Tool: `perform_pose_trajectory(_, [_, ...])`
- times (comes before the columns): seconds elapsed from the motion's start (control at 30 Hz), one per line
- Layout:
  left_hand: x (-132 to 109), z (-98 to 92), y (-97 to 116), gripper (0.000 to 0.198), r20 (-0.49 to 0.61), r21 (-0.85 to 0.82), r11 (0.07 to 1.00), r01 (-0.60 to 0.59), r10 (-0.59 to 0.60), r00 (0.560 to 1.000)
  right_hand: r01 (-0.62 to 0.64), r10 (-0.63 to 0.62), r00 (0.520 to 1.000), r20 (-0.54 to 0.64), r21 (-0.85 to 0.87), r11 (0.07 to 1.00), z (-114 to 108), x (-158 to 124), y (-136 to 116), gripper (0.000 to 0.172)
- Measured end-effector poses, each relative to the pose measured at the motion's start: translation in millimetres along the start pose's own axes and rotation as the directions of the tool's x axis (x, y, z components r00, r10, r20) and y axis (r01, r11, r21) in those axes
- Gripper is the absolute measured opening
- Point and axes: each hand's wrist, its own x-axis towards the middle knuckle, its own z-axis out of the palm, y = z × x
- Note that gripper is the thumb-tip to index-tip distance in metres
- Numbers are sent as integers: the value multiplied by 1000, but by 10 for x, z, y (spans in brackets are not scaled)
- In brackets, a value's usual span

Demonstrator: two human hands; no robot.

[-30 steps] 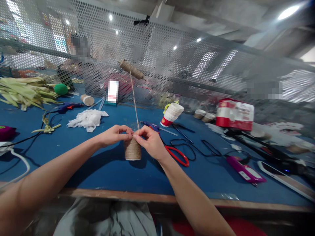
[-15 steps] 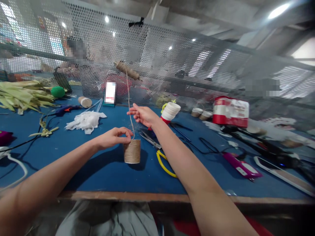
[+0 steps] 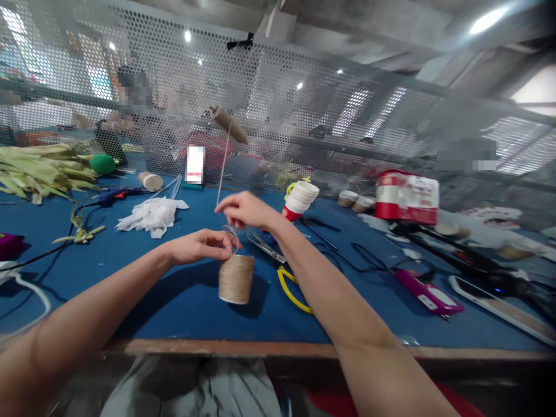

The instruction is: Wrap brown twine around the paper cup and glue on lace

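In the head view, a cup wrapped in brown twine point(image 3: 237, 281) is upside-down or upright, I cannot tell which, tilted slightly over the blue table. My left hand point(image 3: 202, 246) is closed, its thumb and fingers pinching the cup's upper edge. Just above and beyond it is my right hand point(image 3: 245, 209), fingers curled around a strand of twine point(image 3: 223, 168). That strand runs up to a twine spool point(image 3: 229, 124) hanging before the mesh panel. A loose bit of twine shows between the hands. Yellow-handled scissors point(image 3: 284, 289) lie beside the cup, partly behind my right forearm.
White crumpled cloth point(image 3: 152, 215), a glue gun point(image 3: 115, 196) and a small twine-wrapped roll point(image 3: 150, 181) lie left. Stacked paper cups point(image 3: 300, 198) stand beyond my right arm. A purple device point(image 3: 429, 292), cables and a phone point(image 3: 495, 307) are at right. A perforated metal panel point(image 3: 269, 116) bounds the back.
My right hand has moved down and nearer my left, pulling the strand leftward at its lower end. The hanging spool has swung and turned. The cup has shifted slightly toward me and tilted.
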Motion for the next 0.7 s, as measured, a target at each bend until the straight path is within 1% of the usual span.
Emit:
perform_pose_trajectory(0.03, [-5,10,13,18,54,-36,999,3,-1,999,-57,68,990,123,-89,994,54,-79,53,25])
perform_pose_trajectory(0.07, [-10,23,29,18,106,-59,998,10,-3,994,-105,138,966,221,-154,983,99,-145,112,25])
perform_pose_trajectory(0.1, [-16,38,47,19,152,-69,997,19,-8,988,-142,197,929,313,-192,971,135,-194,173,23])
perform_pose_trajectory(0.13, [-22,52,64,19,187,-71,997,30,-16,982,-163,231,897,376,-204,965,162,-225,230,22])
perform_pose_trajectory(0.17, [-27,65,79,19,210,-73,997,38,-22,977,-164,229,885,405,-188,968,182,-238,280,20])
perform_pose_trajectory(0.2, [-33,74,90,18,221,-79,996,44,-25,975,-152,197,898,393,-142,978,195,-235,318,18])
perform_pose_trajectory(0.23, [-38,79,96,17,219,-92,995,48,-26,975,-133,149,932,332,-69,989,205,-220,344,16])
perform_pose_trajectory(0.27, [-42,78,96,16,210,-110,993,50,-26,977,-108,100,967,233,22,994,210,-195,356,17])
perform_pose_trajectory(0.3, [-45,72,91,15,198,-130,990,52,-26,980,-80,66,991,115,118,990,212,-167,356,21])
perform_pose_trajectory(0.33, [-47,61,81,14,184,-147,988,52,-24,983,-57,59,998,-2,200,978,209,-138,349,27])
perform_pose_trajectory(0.37, [-48,46,69,14,167,-155,987,46,-19,986,-44,73,992,-103,255,966,201,-112,338,32])
perform_pose_trajectory(0.4, [-48,28,57,13,149,-152,988,33,-10,989,-42,94,979,-180,274,961,186,-93,330,35])
perform_pose_trajectory(0.47, [-46,-13,35,11,111,-120,993,-5,19,994,-69,133,941,-311,207,976,130,-79,335,32])
perform_pose_trajectory(0.53, [-45,-52,26,11,79,-65,997,-42,47,996,-158,167,892,-420,57,986,44,-103,380,26])
perform_pose_trajectory(0.57, [-46,-69,28,10,68,-31,998,-53,55,996,-221,183,869,-459,-29,975,-7,-128,415,23])
perform_pose_trajectory(0.63, [-49,-97,41,10,50,51,997,-63,60,997,-343,212,837,-505,-181,922,-114,-200,498,19])
perform_pose_trajectory(0.7, [-53,-118,59,10,23,147,987,-62,59,998,-416,233,812,-535,-252,874,-208,-285,584,18])
